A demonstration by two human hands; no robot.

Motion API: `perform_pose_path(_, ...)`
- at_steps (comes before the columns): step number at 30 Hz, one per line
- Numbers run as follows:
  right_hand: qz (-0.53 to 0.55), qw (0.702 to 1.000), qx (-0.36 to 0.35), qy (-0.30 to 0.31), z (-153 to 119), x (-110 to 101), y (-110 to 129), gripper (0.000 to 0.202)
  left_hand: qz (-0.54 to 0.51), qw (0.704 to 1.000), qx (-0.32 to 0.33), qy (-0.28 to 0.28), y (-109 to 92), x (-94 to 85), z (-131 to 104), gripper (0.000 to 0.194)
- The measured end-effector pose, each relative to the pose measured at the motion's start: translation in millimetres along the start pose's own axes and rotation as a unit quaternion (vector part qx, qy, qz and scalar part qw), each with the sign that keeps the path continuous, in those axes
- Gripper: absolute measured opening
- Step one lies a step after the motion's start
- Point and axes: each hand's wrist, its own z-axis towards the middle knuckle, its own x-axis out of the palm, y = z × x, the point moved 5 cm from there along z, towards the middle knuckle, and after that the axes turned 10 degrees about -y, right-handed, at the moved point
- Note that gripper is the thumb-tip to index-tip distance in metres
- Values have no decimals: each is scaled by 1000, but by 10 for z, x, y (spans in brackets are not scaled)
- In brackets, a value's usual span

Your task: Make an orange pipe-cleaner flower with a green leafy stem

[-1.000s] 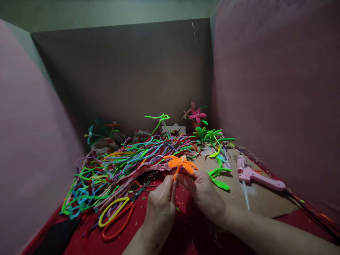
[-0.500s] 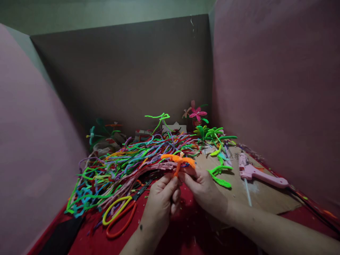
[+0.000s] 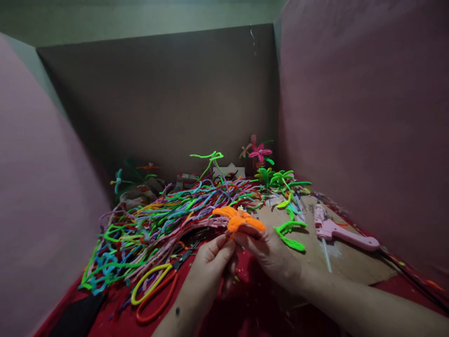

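- So, where's the flower (image 3: pixel 243 222)?

- In both hands, in front of the pile's (image 3: pixel 168 217) right half. Orange petals, small pale centre on top. Not lying on the red cloth (image 3: pixel 184 282); it's held.

- Left hand (image 3: pixel 209 260)?

- Just in front of the pile. Thumb and fingers pinched together on the flower's base. Exact contact is partly hidden.

- And the right hand (image 3: pixel 277 256)?

- Front right of the pile. Fingers clamped on the same flower: thumb at the base, the others under the petal on that side. Thumb tip sits right beside the left one.

- What's the pile?

- Long fuzzy stems, loose, mixed: green, purple, blue, red, pink, some orange.

- Scissors (image 3: pixel 175 267)?

- Lying at the pile's near edge. Yellow and red-orange handles face the near side, dark blades run in toward the stems.

- Right of the pile?

- Card (image 3: pixel 361 269) on the cloth, with a pink glue gun (image 3: pixel 328 229) on it, clear stick out of its back end. Green leaves (image 3: pixel 293 244) lie between pile and gun.

- Behind it?

- Pink bloom (image 3: pixel 260 152), upright past the pile's right end. Dimmer there.
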Motion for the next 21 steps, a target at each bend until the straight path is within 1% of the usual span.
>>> perform_pose_path(2,-37,999,-24,-9,-4,-25,9,20,92,990,88,-59,-45,-16,-9,23)
perform_pose_path(4,-79,996,-41,-25,-7,-48,18,20,161,969,160,-94,-73,-26,-29,18)
perform_pose_path(7,-113,992,-53,-28,-24,-42,28,27,220,942,218,-126,-72,-52,-55,13)
perform_pose_path(10,-95,994,-53,-28,-52,-22,23,34,252,922,260,-137,-73,-54,-76,13)
perform_pose_path(12,-79,995,-47,-36,-64,-17,6,37,262,915,276,-135,-77,-40,-82,15)
perform_pose_path(14,-75,995,-44,-39,-65,-14,-12,39,268,912,278,-135,-84,-35,-77,17)
perform_pose_path(16,-95,992,-66,-39,-57,-17,1,37,275,910,279,-134,-111,-44,-61,15)
perform_pose_path(18,-141,982,-120,-39,-51,-24,58,32,272,910,283,-133,-167,-78,-40,13)
perform_pose_path(19,-175,972,-154,-41,-52,-28,99,29,258,915,280,-134,-202,-109,-28,16)
perform_pose_path(21,-254,940,-223,-52,-66,-36,187,24,196,940,243,-134,-256,-187,0,22)
